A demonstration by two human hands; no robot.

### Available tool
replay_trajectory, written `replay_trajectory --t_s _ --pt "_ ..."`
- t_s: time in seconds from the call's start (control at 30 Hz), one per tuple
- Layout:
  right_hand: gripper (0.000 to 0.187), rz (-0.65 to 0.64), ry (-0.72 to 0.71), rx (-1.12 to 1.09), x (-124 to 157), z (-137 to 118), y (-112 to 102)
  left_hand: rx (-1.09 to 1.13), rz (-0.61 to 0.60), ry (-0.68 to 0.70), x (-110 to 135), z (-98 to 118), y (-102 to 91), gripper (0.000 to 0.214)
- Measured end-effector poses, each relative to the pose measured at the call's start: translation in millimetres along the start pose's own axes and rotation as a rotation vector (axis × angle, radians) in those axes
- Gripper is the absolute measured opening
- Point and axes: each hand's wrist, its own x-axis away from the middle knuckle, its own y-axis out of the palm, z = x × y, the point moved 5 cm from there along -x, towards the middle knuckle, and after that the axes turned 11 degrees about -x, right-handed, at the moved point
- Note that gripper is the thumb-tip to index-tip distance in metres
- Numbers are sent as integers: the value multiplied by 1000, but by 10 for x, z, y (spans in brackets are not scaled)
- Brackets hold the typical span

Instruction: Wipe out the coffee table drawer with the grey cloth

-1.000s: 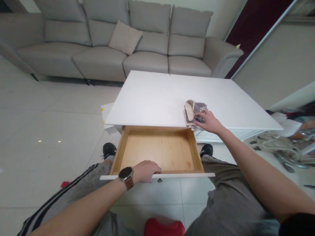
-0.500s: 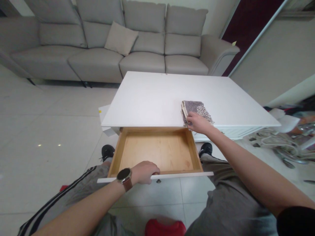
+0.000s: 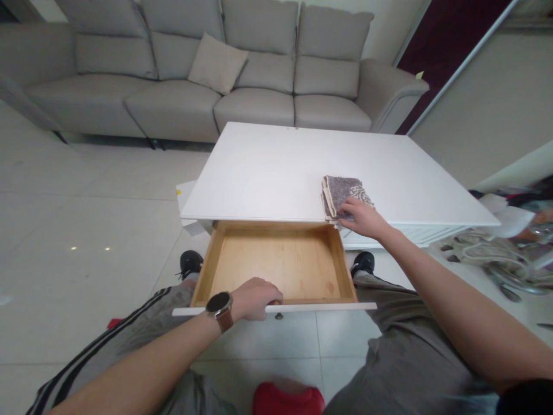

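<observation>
A folded grey patterned cloth point(image 3: 341, 191) lies near the front edge of the white table point(image 3: 276, 167). My right hand point(image 3: 360, 216) rests on the cloth's near corner, fingers curled over it. Below the tabletop a wooden drawer point(image 3: 276, 265) stands pulled out, with nothing inside. My left hand point(image 3: 254, 298), with a brown-strapped watch on its wrist, grips the drawer's white front panel near the middle.
A grey sectional sofa point(image 3: 207, 75) with a beige cushion point(image 3: 217, 63) stands behind the table. A red object point(image 3: 287, 400) sits at the bottom edge between my knees. Cables and clutter point(image 3: 496, 259) lie on the floor at the right. White tiled floor spreads to the left.
The cloth, partly lifted and folded back a second ago, now lies flat on the table. My right hand has stayed on its near edge. The left hand has kept its hold on the drawer front.
</observation>
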Motion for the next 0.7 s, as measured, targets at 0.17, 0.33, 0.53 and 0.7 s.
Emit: replay_trajectory --t_s 0.17,0.33,0.53,0.7 --pt "12 -22 -18 -14 40 -58 -18 -11 25 -75 18 -92 -88 21" --pt "12 3 50 -44 84 -12 -106 -5 62 -153 -16 -245 -166 21" --pt "13 -4 138 -91 132 39 -108 -30 223 -245 -57 -429 -271 43" --pt "11 -43 155 -147 199 66 -102 -86 398 -350 -69 -512 -315 45"
